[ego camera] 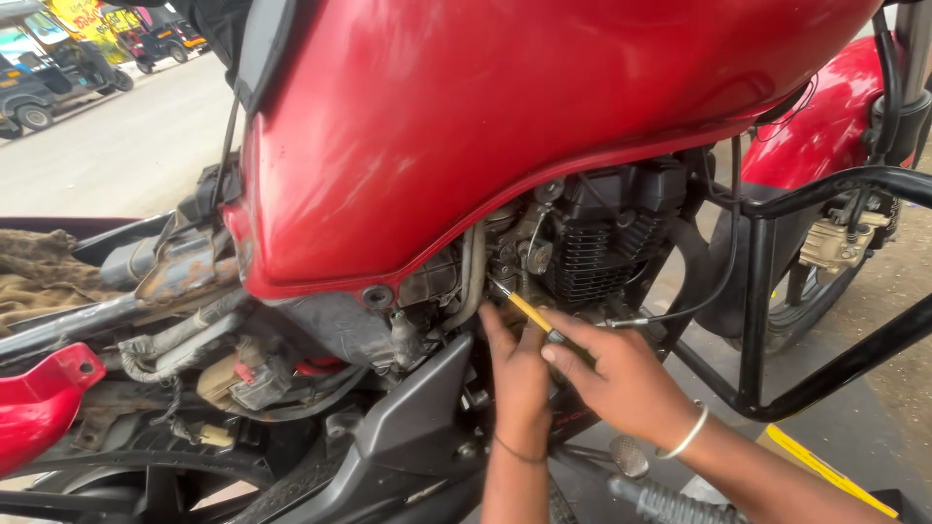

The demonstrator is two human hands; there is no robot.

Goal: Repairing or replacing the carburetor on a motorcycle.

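1. Right hand point(621, 374) pinches a yellow-handled screwdriver point(529, 311), tip poking in by the engine point(592, 243).
2. Left hand point(519, 374) sits just below it, fingers loosely curled, holding nothing I can see.
3. Red fuel tank point(466, 116) above; yellow sign point(78, 15) far top left.

place: roadside repair spot, probably outdoors
evidence: stripped red motorcycle point(505, 126), exposed engine point(592, 243)
background: paved street point(126, 146), parked auto-rickshaw point(49, 68)
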